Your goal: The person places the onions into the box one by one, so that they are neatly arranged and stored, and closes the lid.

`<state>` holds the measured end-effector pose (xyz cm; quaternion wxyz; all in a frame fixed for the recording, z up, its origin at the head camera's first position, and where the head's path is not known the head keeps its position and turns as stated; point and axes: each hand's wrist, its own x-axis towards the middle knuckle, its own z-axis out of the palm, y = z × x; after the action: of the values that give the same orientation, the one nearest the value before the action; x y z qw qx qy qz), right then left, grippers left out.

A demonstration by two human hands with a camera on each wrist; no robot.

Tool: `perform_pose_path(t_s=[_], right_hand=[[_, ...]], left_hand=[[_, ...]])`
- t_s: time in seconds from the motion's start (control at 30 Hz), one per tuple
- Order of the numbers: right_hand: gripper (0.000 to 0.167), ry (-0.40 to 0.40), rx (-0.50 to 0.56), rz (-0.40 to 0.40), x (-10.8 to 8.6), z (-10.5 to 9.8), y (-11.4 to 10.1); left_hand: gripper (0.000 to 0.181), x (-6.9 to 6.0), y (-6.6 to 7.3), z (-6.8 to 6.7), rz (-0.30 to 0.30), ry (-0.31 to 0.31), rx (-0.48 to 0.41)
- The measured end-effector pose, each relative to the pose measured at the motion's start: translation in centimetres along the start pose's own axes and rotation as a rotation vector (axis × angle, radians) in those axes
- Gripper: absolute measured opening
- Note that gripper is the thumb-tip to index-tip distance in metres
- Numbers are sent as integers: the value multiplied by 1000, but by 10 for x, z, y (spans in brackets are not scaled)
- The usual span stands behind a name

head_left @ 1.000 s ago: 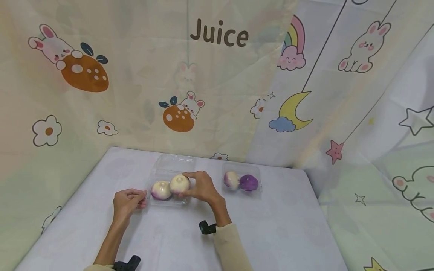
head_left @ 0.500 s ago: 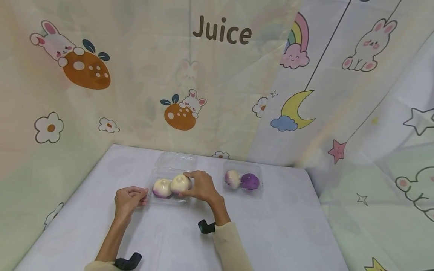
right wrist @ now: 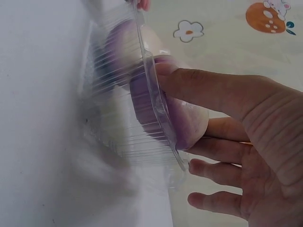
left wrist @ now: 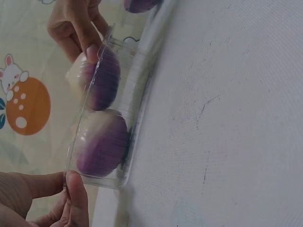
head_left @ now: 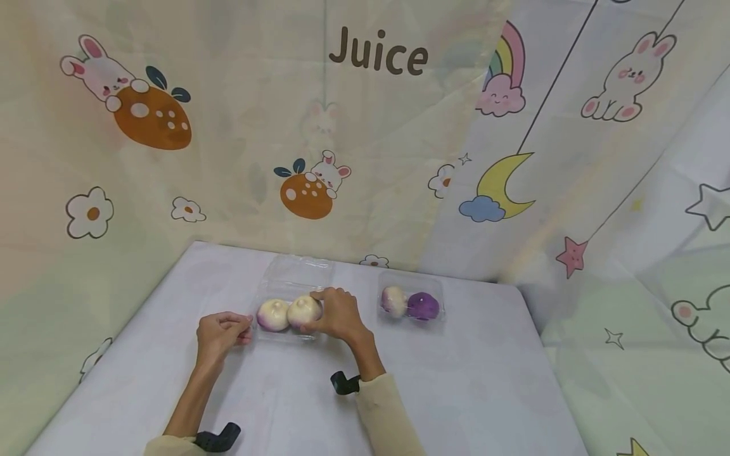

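Note:
In the head view, a clear plastic clamshell box [head_left: 284,338] lies with its lid raised at the back. A round white-and-purple vegetable [head_left: 273,315], like a turnip or onion, sits in its left half. My right hand [head_left: 340,315] grips a second such vegetable [head_left: 304,311] between thumb and fingers at the right half. The right wrist view has this held vegetable [right wrist: 191,120] partly below the box rim, its pale top still above. My left hand [head_left: 221,337] pinches the box's left rim between thumb and forefinger, as the left wrist view confirms.
Right of my right hand stands another clear box [head_left: 412,324] with a pale-and-purple vegetable [head_left: 393,301] and a deep purple one [head_left: 423,306]. Printed cloth walls [head_left: 239,190] rise behind the white table [head_left: 456,380]. Dark wrist cameras [head_left: 345,382] sit on both forearms.
The held vegetable has sunk slightly into the box's right half with my right hand. My left hand keeps its pinch on the rim. The head view has shifted a little.

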<state>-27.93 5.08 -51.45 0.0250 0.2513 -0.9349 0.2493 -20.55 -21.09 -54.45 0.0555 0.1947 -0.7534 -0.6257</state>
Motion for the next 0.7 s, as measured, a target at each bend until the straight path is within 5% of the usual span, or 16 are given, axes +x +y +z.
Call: perform_pose_path(t_s=[0.57, 0.7], right_hand=[[42, 8, -36, -15, 0, 3, -9], [57, 13, -39, -17, -1, 4, -10]], left_hand=[[23, 1, 0, -2, -11, -22, -50], [22, 1, 0, -1, -5, -16, -51]])
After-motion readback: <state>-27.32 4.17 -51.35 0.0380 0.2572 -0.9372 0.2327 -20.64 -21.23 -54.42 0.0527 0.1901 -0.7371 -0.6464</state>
